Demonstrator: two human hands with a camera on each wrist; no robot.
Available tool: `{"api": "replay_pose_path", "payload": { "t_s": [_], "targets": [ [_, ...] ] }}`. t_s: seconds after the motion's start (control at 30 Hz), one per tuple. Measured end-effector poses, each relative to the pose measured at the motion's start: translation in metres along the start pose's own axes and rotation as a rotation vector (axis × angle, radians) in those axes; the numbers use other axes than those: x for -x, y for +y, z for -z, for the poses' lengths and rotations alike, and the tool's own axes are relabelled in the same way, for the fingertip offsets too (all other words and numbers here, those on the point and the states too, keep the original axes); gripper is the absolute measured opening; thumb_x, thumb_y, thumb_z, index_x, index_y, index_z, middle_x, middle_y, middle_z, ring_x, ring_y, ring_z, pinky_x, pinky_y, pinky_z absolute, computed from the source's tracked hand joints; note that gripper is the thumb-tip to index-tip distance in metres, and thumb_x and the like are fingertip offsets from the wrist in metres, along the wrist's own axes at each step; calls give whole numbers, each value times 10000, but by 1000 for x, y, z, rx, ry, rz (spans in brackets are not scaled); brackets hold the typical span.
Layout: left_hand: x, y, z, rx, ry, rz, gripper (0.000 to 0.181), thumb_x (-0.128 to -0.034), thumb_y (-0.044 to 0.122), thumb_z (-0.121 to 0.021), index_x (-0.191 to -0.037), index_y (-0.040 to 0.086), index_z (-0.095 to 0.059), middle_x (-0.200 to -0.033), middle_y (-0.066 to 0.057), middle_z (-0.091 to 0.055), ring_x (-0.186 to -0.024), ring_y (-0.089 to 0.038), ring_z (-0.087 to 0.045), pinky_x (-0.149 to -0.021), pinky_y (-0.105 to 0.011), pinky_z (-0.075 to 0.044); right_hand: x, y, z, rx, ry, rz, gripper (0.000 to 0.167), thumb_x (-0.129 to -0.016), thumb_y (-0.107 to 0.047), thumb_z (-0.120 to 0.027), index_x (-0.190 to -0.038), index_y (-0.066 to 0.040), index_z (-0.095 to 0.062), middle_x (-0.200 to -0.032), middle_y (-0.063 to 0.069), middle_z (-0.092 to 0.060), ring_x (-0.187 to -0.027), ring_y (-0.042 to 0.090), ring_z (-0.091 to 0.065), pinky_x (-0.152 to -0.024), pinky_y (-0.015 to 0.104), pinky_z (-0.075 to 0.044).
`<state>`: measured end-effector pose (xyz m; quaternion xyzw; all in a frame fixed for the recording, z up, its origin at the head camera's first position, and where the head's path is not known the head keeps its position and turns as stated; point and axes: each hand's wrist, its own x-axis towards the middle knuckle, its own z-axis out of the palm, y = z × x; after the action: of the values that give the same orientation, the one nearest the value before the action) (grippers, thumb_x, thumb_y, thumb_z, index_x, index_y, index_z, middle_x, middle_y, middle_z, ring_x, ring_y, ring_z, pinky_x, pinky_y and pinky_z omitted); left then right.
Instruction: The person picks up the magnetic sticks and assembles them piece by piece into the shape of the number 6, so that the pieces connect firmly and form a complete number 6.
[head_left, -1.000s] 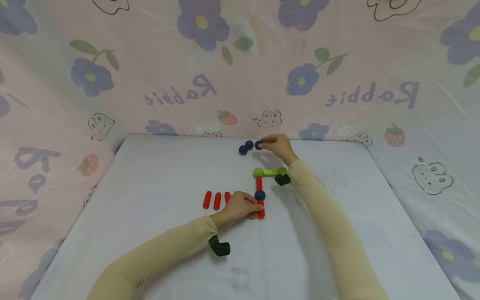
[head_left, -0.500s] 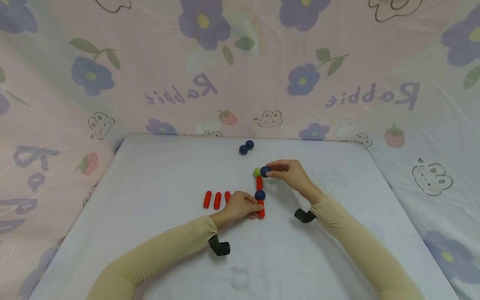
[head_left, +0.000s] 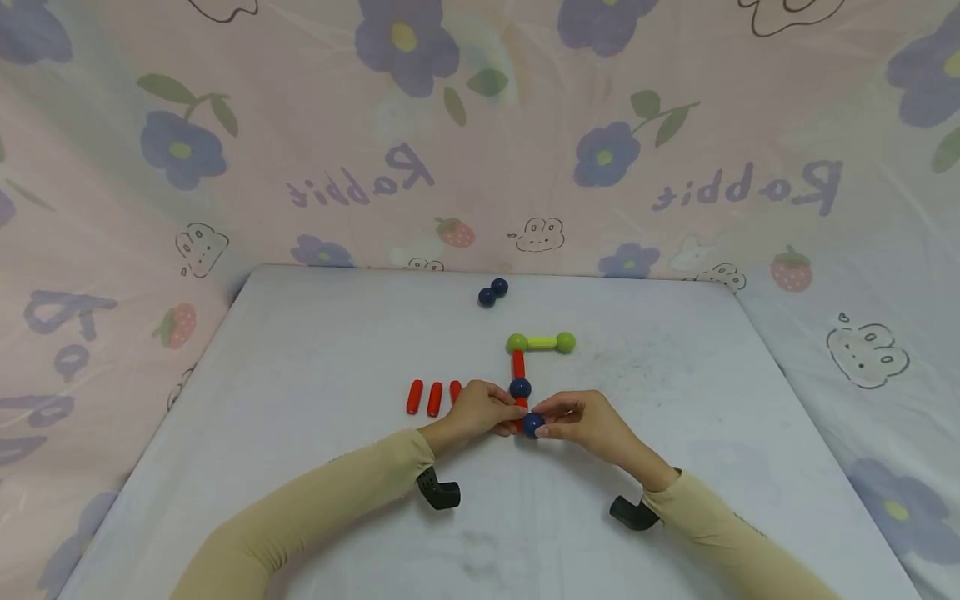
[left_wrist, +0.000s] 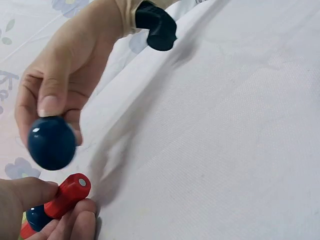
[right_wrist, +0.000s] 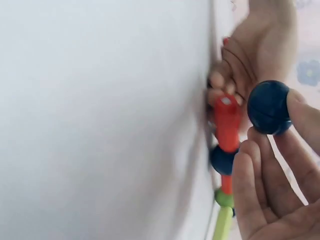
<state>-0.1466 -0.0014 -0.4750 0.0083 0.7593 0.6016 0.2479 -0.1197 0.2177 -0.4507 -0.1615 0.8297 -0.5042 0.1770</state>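
A chain of magnetic balls and rods lies on the table: a green ball (head_left: 566, 342), a green rod (head_left: 542, 342), another green ball (head_left: 517, 343), a red rod (head_left: 518, 365), a blue ball (head_left: 520, 388) and a nearer red rod (left_wrist: 68, 196). My left hand (head_left: 480, 410) pinches that nearer red rod between thumb and fingers. Held in the fingertips of my right hand (head_left: 588, 423) is a loose blue ball (right_wrist: 269, 107). In the left wrist view, a gap separates this ball from the rod's end, where a round silvery magnet shows.
Several red rods (head_left: 435, 399) lie left of the chain, one partly behind the left hand. Two blue balls (head_left: 492, 292) rest near the table's back edge. A black wrist-worn piece (head_left: 438, 490) hangs under each sleeve. Patterned cloth (head_left: 480, 150) rises behind the table (head_left: 337, 333).
My right hand has carried one blue ball from the back group toward me, past the green balls, to beside the nearer red rod. The left hand stays in place on the rod.
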Motion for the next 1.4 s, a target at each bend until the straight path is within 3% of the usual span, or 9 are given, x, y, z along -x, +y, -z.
{"api": "replay_pose_path", "payload": {
  "t_s": [0.5,0.83,1.4],
  "targets": [
    [2,1,0,-24,-2,-7,272,-849,174,-782,-1018,-11,-676,-834,-132,-759,-624,-98,-695,-627,-259,-604,8,13,-25,60,2,-6,253,-776,-222,-845,-984,-123,-742,-889,48,-753,-781,73,-692,-692,216,-569],
    [1,0,1,3,-2,-13,247,-850,150,-777,-997,-24,-682,-820,-155,-759,-619,-111,-704,-620,-269,-606,7,10,-26,55,52,-34,275,-775,-224,-846,-990,-102,-724,-900,58,-737,-795,122,-683,-686,217,-563],
    [3,-2,0,-8,-9,-30,224,-871,153,-758,-1002,-13,-684,-854,-147,-764,-648,-107,-705,-647,-266,-608,8,10,-24,10,42,-17,305,-789,-182,-834,-1027,-33,-712,-947,142,-739,-809,102,-677,-696,197,-562]
  ]
}}
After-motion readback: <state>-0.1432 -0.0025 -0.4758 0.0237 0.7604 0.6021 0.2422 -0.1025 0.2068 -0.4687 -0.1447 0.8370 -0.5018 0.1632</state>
